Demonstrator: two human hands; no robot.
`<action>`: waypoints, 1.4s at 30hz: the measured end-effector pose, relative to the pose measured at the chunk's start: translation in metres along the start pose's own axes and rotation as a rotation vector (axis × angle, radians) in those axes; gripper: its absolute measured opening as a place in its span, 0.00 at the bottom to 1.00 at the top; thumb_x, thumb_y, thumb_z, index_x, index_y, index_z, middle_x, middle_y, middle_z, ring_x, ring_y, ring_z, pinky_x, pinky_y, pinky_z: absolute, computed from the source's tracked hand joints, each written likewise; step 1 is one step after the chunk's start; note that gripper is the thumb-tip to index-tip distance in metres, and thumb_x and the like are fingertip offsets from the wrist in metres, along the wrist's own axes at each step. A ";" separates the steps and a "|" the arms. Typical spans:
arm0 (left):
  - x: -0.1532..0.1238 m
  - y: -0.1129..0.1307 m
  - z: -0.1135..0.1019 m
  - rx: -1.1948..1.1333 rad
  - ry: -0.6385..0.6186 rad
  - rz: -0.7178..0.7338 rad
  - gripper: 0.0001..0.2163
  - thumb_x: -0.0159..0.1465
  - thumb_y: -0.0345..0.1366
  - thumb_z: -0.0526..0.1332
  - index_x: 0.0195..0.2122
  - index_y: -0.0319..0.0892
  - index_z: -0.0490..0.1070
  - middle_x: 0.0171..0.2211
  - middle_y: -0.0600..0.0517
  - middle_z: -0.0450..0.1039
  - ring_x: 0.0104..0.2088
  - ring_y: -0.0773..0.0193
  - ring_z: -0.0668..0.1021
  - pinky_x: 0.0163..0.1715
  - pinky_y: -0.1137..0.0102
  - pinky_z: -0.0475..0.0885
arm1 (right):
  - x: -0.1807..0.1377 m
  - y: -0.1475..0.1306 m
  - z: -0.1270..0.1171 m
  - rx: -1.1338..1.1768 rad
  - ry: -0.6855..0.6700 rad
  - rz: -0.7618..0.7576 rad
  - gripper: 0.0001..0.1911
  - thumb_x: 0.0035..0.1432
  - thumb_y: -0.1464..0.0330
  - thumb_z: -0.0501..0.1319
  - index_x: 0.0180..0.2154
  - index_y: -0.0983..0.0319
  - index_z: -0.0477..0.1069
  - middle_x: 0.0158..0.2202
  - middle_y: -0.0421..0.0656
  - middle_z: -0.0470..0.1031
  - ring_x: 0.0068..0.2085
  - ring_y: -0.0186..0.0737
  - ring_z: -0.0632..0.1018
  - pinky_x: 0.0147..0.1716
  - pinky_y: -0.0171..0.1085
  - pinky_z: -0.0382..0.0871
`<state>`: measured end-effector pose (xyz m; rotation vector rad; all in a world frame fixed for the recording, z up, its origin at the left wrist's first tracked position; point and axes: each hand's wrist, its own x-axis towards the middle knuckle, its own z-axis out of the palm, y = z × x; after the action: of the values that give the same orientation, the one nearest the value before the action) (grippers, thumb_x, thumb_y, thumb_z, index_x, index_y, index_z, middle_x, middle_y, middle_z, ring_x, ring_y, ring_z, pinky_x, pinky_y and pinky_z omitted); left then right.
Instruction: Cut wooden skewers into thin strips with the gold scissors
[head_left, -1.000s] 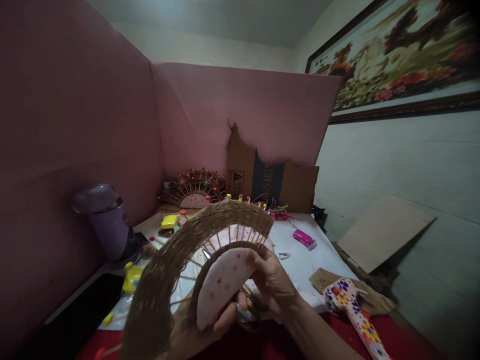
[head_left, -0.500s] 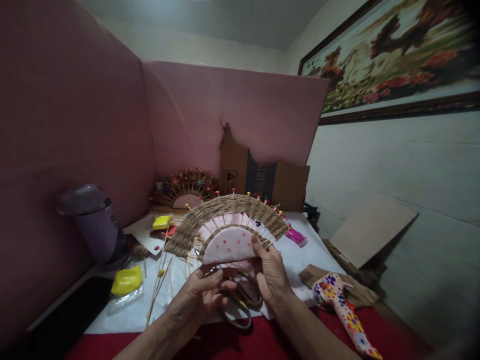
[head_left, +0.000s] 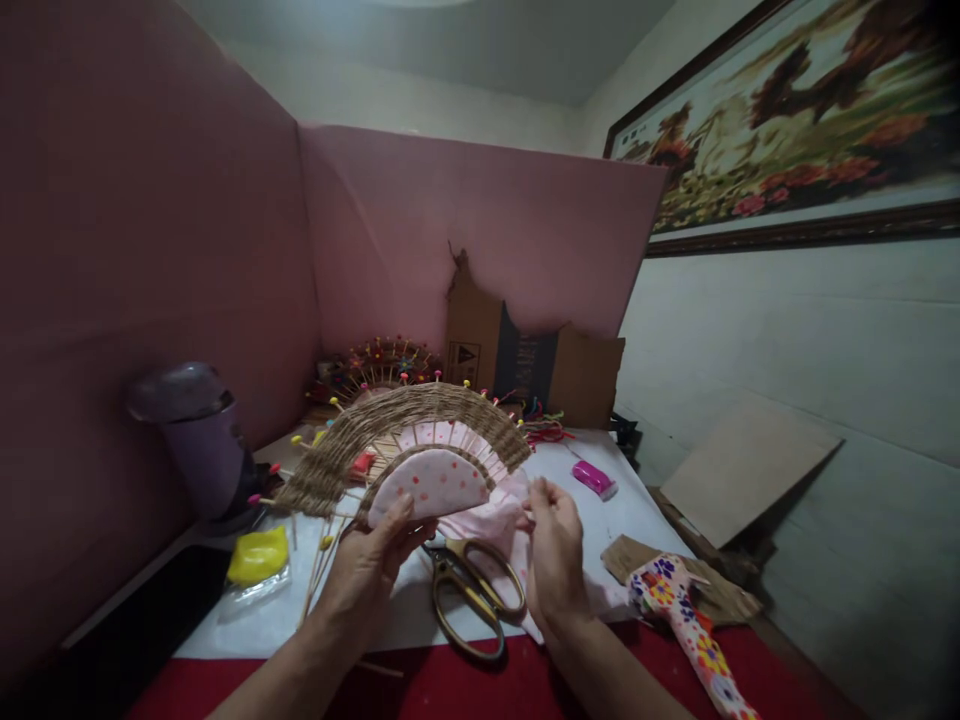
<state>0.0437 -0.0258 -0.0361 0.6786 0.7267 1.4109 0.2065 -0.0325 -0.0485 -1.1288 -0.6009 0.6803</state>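
Note:
A fan-shaped woven piece point(head_left: 420, 405) with thin sticks tipped by coloured beads is held up over the table. My left hand point(head_left: 371, 555) grips its half-round pink base with red dots point(head_left: 439, 483), thumb on the front face. My right hand point(head_left: 553, 545) is closed at the right of the base, its fingertips pinching the edge of a pink dotted cloth point(head_left: 495, 518), which hangs behind and below the fan. Scissors with bronze handles point(head_left: 480, 595) lie beneath, between my hands; their blades are mostly hidden.
A yellow clay packet point(head_left: 259, 558) and dark flat object point(head_left: 150, 600) lie left, near a lilac lidded bin point(head_left: 199, 440). A magenta packet point(head_left: 594, 478) and a flower-patterned glue gun-like object point(head_left: 686, 610) are right. Cardboard point(head_left: 585, 375) and another beaded fan point(head_left: 382, 360) stand behind.
The fan has shifted left and now rests in my left hand, which took its base. My right hand let go of the base and moved to the pink cloth. The scissors are more exposed.

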 end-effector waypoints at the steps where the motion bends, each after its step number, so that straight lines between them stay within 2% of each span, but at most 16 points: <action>1: 0.000 0.001 0.000 0.010 -0.003 0.030 0.20 0.49 0.30 0.67 0.44 0.36 0.70 0.38 0.45 0.76 0.36 0.58 0.79 0.39 0.62 0.75 | 0.000 -0.003 -0.002 -0.081 0.027 -0.165 0.15 0.56 0.56 0.56 0.38 0.61 0.64 0.31 0.40 0.66 0.31 0.35 0.70 0.32 0.35 0.67; 3: -0.002 0.000 0.002 0.039 -0.024 0.055 0.22 0.49 0.32 0.68 0.46 0.37 0.69 0.40 0.44 0.75 0.38 0.56 0.78 0.39 0.61 0.75 | -0.002 -0.011 -0.004 -0.276 -0.045 -0.529 0.12 0.59 0.60 0.53 0.39 0.61 0.65 0.38 0.44 0.66 0.40 0.40 0.70 0.42 0.42 0.65; 5: -0.005 -0.002 0.005 0.085 -0.060 0.025 0.22 0.49 0.34 0.67 0.46 0.35 0.70 0.41 0.42 0.75 0.39 0.54 0.78 0.39 0.62 0.75 | -0.007 -0.020 -0.003 -0.491 -0.194 -0.826 0.12 0.60 0.63 0.51 0.42 0.60 0.68 0.47 0.47 0.63 0.50 0.45 0.65 0.50 0.48 0.59; 6: -0.007 -0.003 0.007 0.107 -0.078 0.003 0.22 0.49 0.35 0.67 0.45 0.34 0.70 0.41 0.41 0.75 0.40 0.53 0.78 0.39 0.62 0.75 | -0.010 -0.024 -0.002 -0.587 -0.251 -0.923 0.13 0.61 0.64 0.50 0.43 0.59 0.69 0.52 0.48 0.59 0.54 0.48 0.61 0.52 0.51 0.56; 8: -0.011 -0.006 0.010 0.144 -0.102 -0.041 0.22 0.49 0.38 0.67 0.45 0.34 0.71 0.41 0.40 0.75 0.41 0.51 0.77 0.39 0.62 0.75 | -0.013 -0.027 0.000 -0.731 -0.299 -1.025 0.16 0.62 0.62 0.48 0.45 0.57 0.70 0.59 0.46 0.51 0.60 0.51 0.53 0.55 0.55 0.50; 11: -0.015 -0.008 0.012 0.192 -0.146 -0.065 0.25 0.49 0.40 0.67 0.48 0.37 0.69 0.43 0.41 0.75 0.43 0.50 0.76 0.39 0.61 0.75 | -0.011 -0.026 0.003 -0.837 -0.296 -1.070 0.22 0.62 0.55 0.44 0.46 0.56 0.71 0.62 0.43 0.46 0.62 0.54 0.47 0.57 0.58 0.45; 16: -0.021 -0.006 0.015 0.283 -0.251 -0.130 0.25 0.51 0.40 0.66 0.49 0.36 0.69 0.45 0.40 0.74 0.45 0.49 0.75 0.41 0.62 0.73 | -0.005 -0.024 0.003 -0.883 -0.260 -1.079 0.30 0.60 0.50 0.38 0.45 0.55 0.72 0.62 0.44 0.48 0.62 0.55 0.47 0.56 0.58 0.45; 20: -0.024 -0.006 0.018 0.293 -0.214 -0.096 0.25 0.50 0.42 0.66 0.48 0.36 0.71 0.45 0.40 0.74 0.45 0.48 0.75 0.38 0.63 0.75 | -0.003 -0.024 0.002 -0.901 -0.240 -1.078 0.30 0.60 0.50 0.38 0.47 0.56 0.70 0.62 0.45 0.48 0.63 0.55 0.46 0.56 0.58 0.46; 24: -0.023 -0.007 0.016 0.261 -0.273 -0.094 0.25 0.52 0.40 0.65 0.51 0.38 0.68 0.47 0.41 0.73 0.46 0.49 0.74 0.42 0.61 0.73 | -0.003 -0.022 0.000 -0.929 -0.237 -1.094 0.29 0.61 0.50 0.39 0.48 0.57 0.69 0.63 0.45 0.47 0.63 0.54 0.46 0.57 0.57 0.45; 27: -0.021 -0.009 0.011 0.268 -0.266 -0.111 0.25 0.53 0.40 0.64 0.51 0.37 0.67 0.46 0.41 0.73 0.44 0.50 0.76 0.42 0.61 0.73 | -0.005 -0.022 -0.001 -0.925 -0.235 -1.113 0.27 0.61 0.51 0.41 0.47 0.55 0.70 0.63 0.43 0.46 0.63 0.54 0.47 0.57 0.56 0.45; 34: -0.018 -0.016 0.010 0.251 -0.227 -0.121 0.27 0.50 0.42 0.66 0.51 0.39 0.68 0.46 0.41 0.73 0.43 0.49 0.76 0.40 0.59 0.73 | -0.006 -0.025 -0.001 -0.923 -0.217 -1.159 0.26 0.62 0.53 0.41 0.52 0.54 0.66 0.63 0.45 0.44 0.63 0.55 0.47 0.56 0.57 0.46; 37: -0.017 -0.017 0.010 0.244 -0.261 -0.138 0.27 0.49 0.42 0.66 0.50 0.39 0.68 0.45 0.41 0.74 0.43 0.49 0.76 0.41 0.59 0.73 | -0.005 -0.024 0.000 -0.933 -0.217 -1.179 0.25 0.61 0.53 0.42 0.52 0.54 0.67 0.63 0.45 0.46 0.62 0.56 0.47 0.56 0.58 0.47; 42: -0.015 -0.017 0.009 0.241 -0.229 -0.120 0.29 0.48 0.42 0.67 0.51 0.37 0.68 0.44 0.40 0.74 0.43 0.47 0.76 0.39 0.58 0.74 | -0.004 -0.023 -0.001 -0.949 -0.217 -1.171 0.24 0.61 0.52 0.43 0.51 0.52 0.67 0.63 0.44 0.47 0.62 0.57 0.48 0.55 0.59 0.48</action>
<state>0.0613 -0.0415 -0.0431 0.9521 0.7483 1.1242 0.2085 -0.0425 -0.0269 -1.2791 -1.6755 -0.5902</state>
